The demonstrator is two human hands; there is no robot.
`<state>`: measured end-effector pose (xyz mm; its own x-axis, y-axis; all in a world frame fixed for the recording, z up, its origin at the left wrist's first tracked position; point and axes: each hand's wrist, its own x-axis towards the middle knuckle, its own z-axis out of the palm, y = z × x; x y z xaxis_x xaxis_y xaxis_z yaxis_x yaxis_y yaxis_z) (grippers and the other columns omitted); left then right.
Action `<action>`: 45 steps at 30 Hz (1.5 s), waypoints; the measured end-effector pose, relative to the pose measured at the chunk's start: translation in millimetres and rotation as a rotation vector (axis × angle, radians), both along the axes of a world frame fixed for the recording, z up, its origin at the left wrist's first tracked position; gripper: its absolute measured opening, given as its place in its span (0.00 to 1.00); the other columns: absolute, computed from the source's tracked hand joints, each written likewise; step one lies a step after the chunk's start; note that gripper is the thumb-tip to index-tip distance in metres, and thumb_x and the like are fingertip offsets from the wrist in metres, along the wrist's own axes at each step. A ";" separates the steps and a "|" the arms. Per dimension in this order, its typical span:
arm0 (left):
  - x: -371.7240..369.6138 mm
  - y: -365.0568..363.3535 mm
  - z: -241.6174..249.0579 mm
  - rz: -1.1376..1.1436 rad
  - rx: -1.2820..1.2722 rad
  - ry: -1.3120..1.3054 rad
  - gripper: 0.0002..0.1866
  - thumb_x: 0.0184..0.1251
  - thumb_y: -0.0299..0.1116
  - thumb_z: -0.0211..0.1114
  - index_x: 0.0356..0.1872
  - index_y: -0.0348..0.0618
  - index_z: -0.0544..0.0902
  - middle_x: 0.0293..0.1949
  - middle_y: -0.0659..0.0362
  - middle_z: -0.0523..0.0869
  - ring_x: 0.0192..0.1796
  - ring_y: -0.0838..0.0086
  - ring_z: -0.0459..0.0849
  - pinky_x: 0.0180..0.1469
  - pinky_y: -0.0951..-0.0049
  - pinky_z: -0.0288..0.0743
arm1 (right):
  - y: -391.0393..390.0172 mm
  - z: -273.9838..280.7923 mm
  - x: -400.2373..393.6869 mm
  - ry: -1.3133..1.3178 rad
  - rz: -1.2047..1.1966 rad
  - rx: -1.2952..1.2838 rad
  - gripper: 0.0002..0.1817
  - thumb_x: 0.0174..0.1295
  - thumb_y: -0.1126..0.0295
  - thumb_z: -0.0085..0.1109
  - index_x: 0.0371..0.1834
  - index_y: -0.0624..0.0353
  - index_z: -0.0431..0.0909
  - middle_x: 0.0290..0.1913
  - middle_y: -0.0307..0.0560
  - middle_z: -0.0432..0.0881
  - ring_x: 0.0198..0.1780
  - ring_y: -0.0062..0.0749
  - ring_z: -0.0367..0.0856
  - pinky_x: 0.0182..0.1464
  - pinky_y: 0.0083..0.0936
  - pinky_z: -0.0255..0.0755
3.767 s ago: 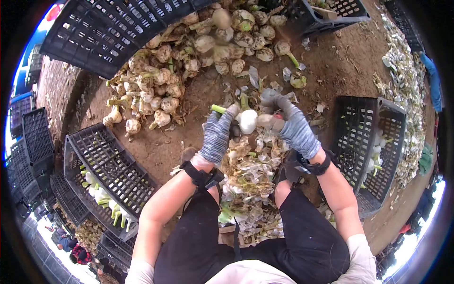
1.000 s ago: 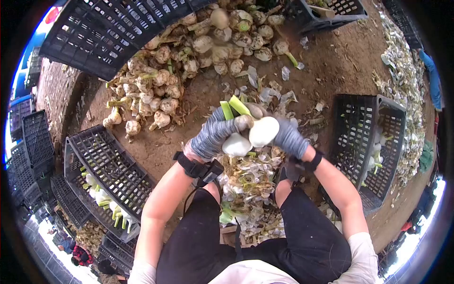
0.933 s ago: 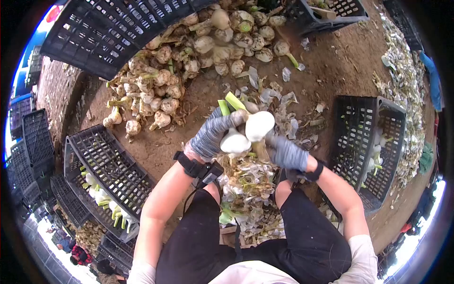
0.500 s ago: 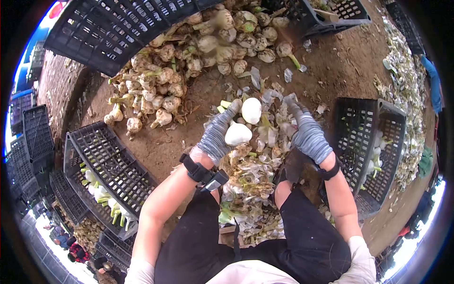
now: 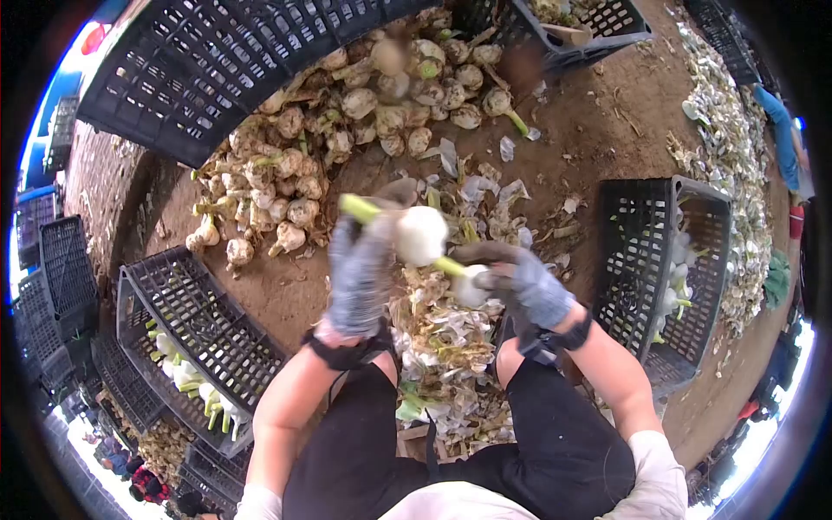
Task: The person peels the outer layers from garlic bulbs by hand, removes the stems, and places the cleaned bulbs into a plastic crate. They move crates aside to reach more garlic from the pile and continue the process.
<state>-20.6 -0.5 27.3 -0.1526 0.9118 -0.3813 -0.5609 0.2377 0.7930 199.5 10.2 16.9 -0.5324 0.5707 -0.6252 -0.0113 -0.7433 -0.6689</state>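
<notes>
In a grey glove, my left hand (image 5: pixel 360 273) is closed on a peeled white garlic bulb (image 5: pixel 422 236), whose green stem pokes out to the upper left. My gloved right hand (image 5: pixel 533 286) grips a second white garlic bulb (image 5: pixel 472 287) by its side, just below and right of the first. That bulb's short green stem (image 5: pixel 448 265) points up toward the left bulb. Motion blurs both hands, and some fingertips are hidden. Loose papery garlic skins (image 5: pixel 451 338) lie beneath the hands, between my knees.
Unpeeled garlic bulbs (image 5: pixel 286 186) are heaped ahead, partly behind a tipped black crate (image 5: pixel 225 69). Black crates with peeled garlic stand at left (image 5: pixel 204 321) and right (image 5: pixel 637 260). Another crate (image 5: pixel 598 39) is at the far right. More skins (image 5: pixel 732 173) cover the ground beyond.
My right hand was open and apart; it has come inward and taken one of the two bulbs that my left hand held. My left hand has turned upright.
</notes>
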 end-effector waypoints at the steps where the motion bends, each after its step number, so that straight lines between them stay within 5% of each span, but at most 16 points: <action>1: -15.3 2.0 15.2 -0.006 0.069 -0.126 0.11 0.62 0.37 0.64 0.41 0.44 0.79 0.53 0.47 0.78 0.52 0.62 0.81 0.56 0.58 0.77 | 7.0 24.0 13.4 -0.104 0.009 0.094 0.23 0.53 0.65 0.66 0.51 0.64 0.74 0.45 0.43 0.80 0.44 0.25 0.78 0.47 0.22 0.74; 3: -59.7 -8.8 33.2 -0.082 0.203 0.151 0.17 0.65 0.45 0.59 0.43 0.42 0.78 0.40 0.46 0.84 0.47 0.59 0.84 0.52 0.57 0.80 | 13.5 56.1 53.9 -0.433 -0.071 0.455 0.20 0.54 0.66 0.63 0.50 0.61 0.76 0.46 0.43 0.79 0.43 0.26 0.78 0.47 0.22 0.73; 4: -71.5 -21.5 43.2 0.039 0.281 0.472 0.16 0.64 0.43 0.57 0.40 0.38 0.78 0.39 0.49 0.84 0.40 0.69 0.84 0.39 0.74 0.79 | 14.9 72.6 77.9 -0.578 -0.127 0.655 0.19 0.55 0.67 0.61 0.51 0.59 0.76 0.47 0.44 0.79 0.44 0.27 0.78 0.47 0.22 0.73; 7: -129.2 -63.7 87.1 0.252 -0.161 0.792 0.20 0.60 0.41 0.64 0.46 0.36 0.76 0.38 0.55 0.81 0.37 0.73 0.82 0.39 0.77 0.79 | 8.5 95.4 162.0 -1.320 -0.197 0.963 0.18 0.60 0.73 0.50 0.55 0.56 0.73 0.45 0.44 0.79 0.44 0.28 0.78 0.44 0.23 0.75; 10: -194.5 -128.1 104.9 0.108 -0.392 1.301 0.20 0.67 0.42 0.59 0.53 0.39 0.75 0.35 0.55 0.83 0.35 0.71 0.83 0.37 0.75 0.79 | 10.2 119.0 165.0 -1.151 -0.447 0.680 0.19 0.62 0.65 0.54 0.55 0.61 0.74 0.41 0.42 0.80 0.39 0.23 0.78 0.43 0.21 0.75; 12: -248.9 -178.0 112.5 -0.352 -0.870 2.103 0.25 0.66 0.45 0.57 0.57 0.38 0.73 0.37 0.46 0.84 0.38 0.53 0.84 0.40 0.59 0.76 | 27.2 108.3 136.9 -1.023 -0.383 0.762 0.23 0.63 0.56 0.55 0.54 0.61 0.75 0.40 0.42 0.81 0.38 0.21 0.78 0.42 0.19 0.75; 13: -235.7 -162.1 129.4 -0.523 -1.313 1.901 0.27 0.65 0.45 0.57 0.61 0.40 0.70 0.41 0.43 0.83 0.43 0.49 0.82 0.46 0.58 0.75 | 42.3 102.6 113.9 -0.897 -0.335 0.707 0.25 0.63 0.52 0.55 0.54 0.61 0.75 0.40 0.43 0.81 0.37 0.21 0.77 0.41 0.18 0.75; 15: -241.2 -175.3 126.0 -0.464 -1.247 2.048 0.31 0.59 0.40 0.64 0.63 0.42 0.68 0.50 0.43 0.80 0.53 0.52 0.78 0.55 0.61 0.72 | 62.4 78.0 98.2 -0.712 -0.386 0.428 0.25 0.66 0.50 0.50 0.54 0.61 0.75 0.38 0.41 0.80 0.35 0.21 0.76 0.38 0.18 0.74; 16: -235.0 -168.6 123.3 -0.454 -1.243 2.051 0.31 0.59 0.40 0.64 0.63 0.42 0.68 0.50 0.43 0.80 0.53 0.52 0.78 0.55 0.61 0.72 | 91.7 20.8 76.2 -0.166 -0.454 0.045 0.24 0.69 0.51 0.45 0.54 0.60 0.74 0.34 0.40 0.79 0.33 0.21 0.76 0.34 0.19 0.73; 18: -206.6 -150.1 116.2 -0.248 -0.553 2.157 0.32 0.55 0.36 0.68 0.61 0.40 0.69 0.55 0.43 0.76 0.58 0.51 0.75 0.62 0.61 0.66 | 126.7 -42.8 49.0 -0.135 -0.440 0.017 0.26 0.65 0.53 0.49 0.60 0.59 0.65 0.39 0.44 0.78 0.39 0.27 0.76 0.37 0.22 0.74; 22: -123.9 -80.0 102.4 -0.383 -0.187 1.578 0.30 0.52 0.35 0.71 0.59 0.44 0.73 0.58 0.50 0.75 0.61 0.56 0.72 0.66 0.62 0.62 | 183.7 -115.0 3.9 -1.052 0.165 0.388 0.42 0.57 0.58 0.57 0.72 0.58 0.48 0.50 0.53 0.76 0.49 0.39 0.75 0.45 0.28 0.75; 25: -92.3 -39.9 78.0 -0.713 0.076 1.516 0.31 0.52 0.39 0.71 0.58 0.42 0.73 0.56 0.49 0.76 0.59 0.54 0.74 0.64 0.62 0.65 | 206.3 -145.7 -24.3 -0.020 -1.290 -0.447 0.36 0.59 0.57 0.59 0.68 0.60 0.56 0.53 0.52 0.73 0.51 0.36 0.73 0.39 0.28 0.76; 26: -82.8 -29.8 67.7 -0.792 0.145 1.476 0.31 0.52 0.40 0.71 0.58 0.41 0.73 0.56 0.48 0.76 0.59 0.54 0.74 0.64 0.62 0.66 | 200.2 -155.5 -20.7 -0.022 -1.295 -0.455 0.36 0.59 0.57 0.59 0.68 0.60 0.56 0.53 0.52 0.73 0.51 0.36 0.73 0.39 0.28 0.76; 29: -59.1 -7.5 34.0 -0.756 -0.011 1.077 0.33 0.56 0.37 0.70 0.63 0.42 0.68 0.62 0.53 0.72 0.65 0.63 0.70 0.66 0.65 0.63 | 175.9 -171.6 0.8 -0.064 -0.961 -0.147 0.15 0.58 0.55 0.65 0.36 0.55 0.76 0.26 0.37 0.76 0.25 0.25 0.73 0.23 0.20 0.69; 31: -46.0 -2.0 -21.5 -0.572 -0.028 0.783 0.40 0.54 0.34 0.73 0.67 0.43 0.62 0.65 0.53 0.68 0.65 0.66 0.69 0.66 0.65 0.64 | 133.4 -119.1 -7.6 -0.074 -0.748 0.030 0.10 0.62 0.60 0.62 0.32 0.54 0.77 0.23 0.33 0.75 0.22 0.18 0.71 0.21 0.15 0.64; 45: -4.3 4.8 -33.7 -0.416 0.085 0.117 0.43 0.54 0.36 0.73 0.69 0.41 0.58 0.56 0.57 0.73 0.55 0.74 0.74 0.58 0.71 0.72 | 44.0 -31.4 -34.8 -0.111 -0.134 0.208 0.18 0.56 0.69 0.63 0.48 0.67 0.75 0.36 0.39 0.81 0.35 0.16 0.76 0.35 0.17 0.72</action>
